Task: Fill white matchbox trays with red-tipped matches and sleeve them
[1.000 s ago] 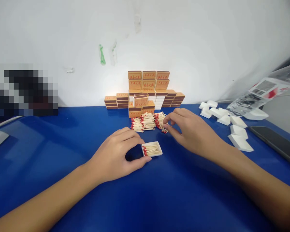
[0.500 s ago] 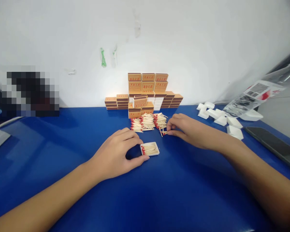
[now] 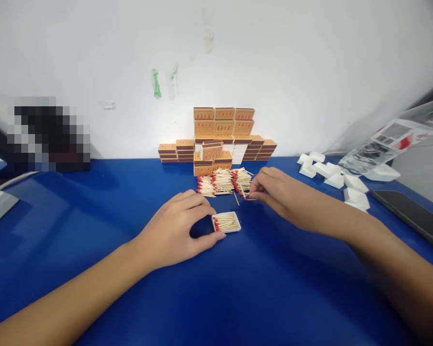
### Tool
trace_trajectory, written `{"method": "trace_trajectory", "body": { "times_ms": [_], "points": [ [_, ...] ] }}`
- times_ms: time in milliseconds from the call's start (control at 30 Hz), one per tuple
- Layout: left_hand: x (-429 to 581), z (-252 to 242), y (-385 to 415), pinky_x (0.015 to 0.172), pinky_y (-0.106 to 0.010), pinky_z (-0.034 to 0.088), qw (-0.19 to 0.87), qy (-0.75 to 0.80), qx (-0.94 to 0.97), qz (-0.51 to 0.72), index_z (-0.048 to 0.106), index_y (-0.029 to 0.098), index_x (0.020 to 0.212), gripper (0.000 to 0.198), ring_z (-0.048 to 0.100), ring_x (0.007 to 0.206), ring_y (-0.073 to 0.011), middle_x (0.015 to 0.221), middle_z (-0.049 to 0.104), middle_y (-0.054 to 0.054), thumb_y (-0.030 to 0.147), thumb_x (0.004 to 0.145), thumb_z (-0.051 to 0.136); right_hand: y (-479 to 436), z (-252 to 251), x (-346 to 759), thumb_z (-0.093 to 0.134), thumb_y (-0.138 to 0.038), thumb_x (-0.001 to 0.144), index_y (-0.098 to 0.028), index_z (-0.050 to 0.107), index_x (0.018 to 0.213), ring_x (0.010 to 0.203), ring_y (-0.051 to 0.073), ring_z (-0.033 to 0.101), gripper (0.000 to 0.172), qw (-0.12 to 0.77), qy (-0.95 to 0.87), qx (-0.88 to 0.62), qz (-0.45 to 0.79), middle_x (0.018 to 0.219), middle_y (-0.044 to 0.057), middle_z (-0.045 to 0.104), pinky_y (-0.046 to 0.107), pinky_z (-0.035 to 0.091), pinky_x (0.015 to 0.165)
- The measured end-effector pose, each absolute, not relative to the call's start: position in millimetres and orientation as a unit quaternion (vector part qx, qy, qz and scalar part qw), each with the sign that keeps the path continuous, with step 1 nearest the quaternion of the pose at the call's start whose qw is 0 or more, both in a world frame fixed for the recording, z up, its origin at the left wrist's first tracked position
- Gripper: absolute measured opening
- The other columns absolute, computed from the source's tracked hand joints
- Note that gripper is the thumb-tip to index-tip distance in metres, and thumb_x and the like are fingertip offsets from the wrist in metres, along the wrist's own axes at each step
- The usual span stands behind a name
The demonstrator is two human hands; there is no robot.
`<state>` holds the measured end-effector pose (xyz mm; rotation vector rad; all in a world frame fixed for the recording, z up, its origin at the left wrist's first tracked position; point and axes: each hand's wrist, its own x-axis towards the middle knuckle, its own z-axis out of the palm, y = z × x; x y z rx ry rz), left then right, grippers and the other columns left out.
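Note:
A small white tray (image 3: 226,223) with several red-tipped matches in it lies on the blue table (image 3: 94,211). My left hand (image 3: 176,230) curls round the tray's left end, thumb and forefinger touching it. Behind the tray lies a pile of loose matches (image 3: 223,181). At the pile's right edge my right hand (image 3: 277,192) has its fingertips pinched together on a few matches.
Stacks of orange matchboxes (image 3: 222,134) stand against the white wall. Several empty white trays (image 3: 332,178) lie at the right, beside a clear plastic bag (image 3: 386,142) and a dark phone (image 3: 411,216). A pixelated dark patch is at the far left.
My right hand has lowered onto the pile's right edge and closed its fingertips on matches. The left hand and tray have stayed put.

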<state>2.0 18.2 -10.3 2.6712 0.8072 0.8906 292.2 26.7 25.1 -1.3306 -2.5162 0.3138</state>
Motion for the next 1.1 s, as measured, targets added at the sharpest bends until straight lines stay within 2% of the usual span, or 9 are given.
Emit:
{"method": "trace_trajectory", "body": {
  "times_ms": [100, 200, 300, 533, 633, 833, 1100],
  "points": [
    [3, -10, 17, 0.089, -0.043, 0.057, 0.106, 0.274, 0.907, 0.301, 0.074, 0.017, 0.106, 0.024, 0.067, 0.094, -0.0235, 0.102, 0.075, -0.008, 0.038, 0.094, 0.078, 13, 23, 273, 0.047, -0.033, 0.11, -0.021, 0.057, 0.097, 0.096, 0.026, 0.059, 0.02, 0.165, -0.881, -0.433, 0.093, 0.103, 0.01, 0.062, 0.039, 0.049, 0.083],
    [3, -10, 16, 0.087, -0.043, 0.057, 0.104, 0.27, 0.908, 0.302, 0.073, 0.016, 0.104, 0.024, 0.067, 0.092, -0.0234, 0.102, 0.075, -0.008, 0.037, 0.094, 0.078, 3, 17, 255, 0.05, -0.02, 0.108, -0.019, 0.06, 0.096, 0.096, 0.025, 0.061, 0.016, 0.14, -0.902, -0.402, 0.078, 0.103, 0.01, 0.064, 0.039, 0.051, 0.085],
    [3, -10, 16, 0.087, -0.042, 0.056, 0.103, 0.266, 0.909, 0.304, 0.073, 0.016, 0.103, 0.024, 0.067, 0.092, -0.0232, 0.102, 0.075, -0.008, 0.037, 0.094, 0.078, -1, 14, 247, 0.054, -0.014, 0.106, -0.018, 0.063, 0.097, 0.094, 0.025, 0.062, 0.013, 0.13, -0.911, -0.383, 0.077, 0.101, 0.009, 0.065, 0.039, 0.053, 0.084],
    [3, -10, 17, 0.087, -0.042, 0.056, 0.101, 0.266, 0.91, 0.302, 0.073, 0.017, 0.105, 0.025, 0.067, 0.093, -0.0229, 0.103, 0.075, -0.008, 0.037, 0.093, 0.079, 6, 14, 253, 0.053, -0.015, 0.107, -0.017, 0.067, 0.108, 0.098, 0.024, 0.064, 0.014, 0.222, -0.899, -0.368, 0.082, 0.105, 0.01, 0.064, 0.037, 0.053, 0.084],
    [3, -9, 16, 0.087, -0.042, 0.056, 0.105, 0.263, 0.912, 0.298, 0.073, 0.017, 0.106, 0.025, 0.067, 0.095, -0.0232, 0.105, 0.074, -0.008, 0.038, 0.094, 0.078, 6, 11, 253, 0.055, -0.017, 0.107, -0.019, 0.068, 0.117, 0.101, 0.023, 0.062, 0.016, 0.211, -0.904, -0.36, 0.091, 0.11, 0.01, 0.063, 0.037, 0.053, 0.087],
    [3, -10, 17, 0.087, -0.042, 0.056, 0.1, 0.268, 0.909, 0.302, 0.073, 0.016, 0.106, 0.024, 0.067, 0.092, -0.0228, 0.103, 0.074, -0.008, 0.037, 0.094, 0.079, 8, 14, 252, 0.054, -0.014, 0.106, -0.018, 0.063, 0.098, 0.094, 0.022, 0.061, 0.013, 0.187, -0.911, -0.36, 0.077, 0.102, 0.008, 0.063, 0.037, 0.052, 0.084],
    [3, -9, 18, 0.087, -0.042, 0.057, 0.092, 0.274, 0.906, 0.31, 0.073, 0.017, 0.106, 0.022, 0.067, 0.092, -0.0236, 0.102, 0.076, -0.008, 0.035, 0.094, 0.078, 5, 19, 258, 0.054, -0.02, 0.107, -0.019, 0.065, 0.101, 0.091, 0.022, 0.064, 0.012, 0.153, -0.902, -0.392, 0.098, 0.105, 0.009, 0.065, 0.035, 0.051, 0.08]
  ]
}}
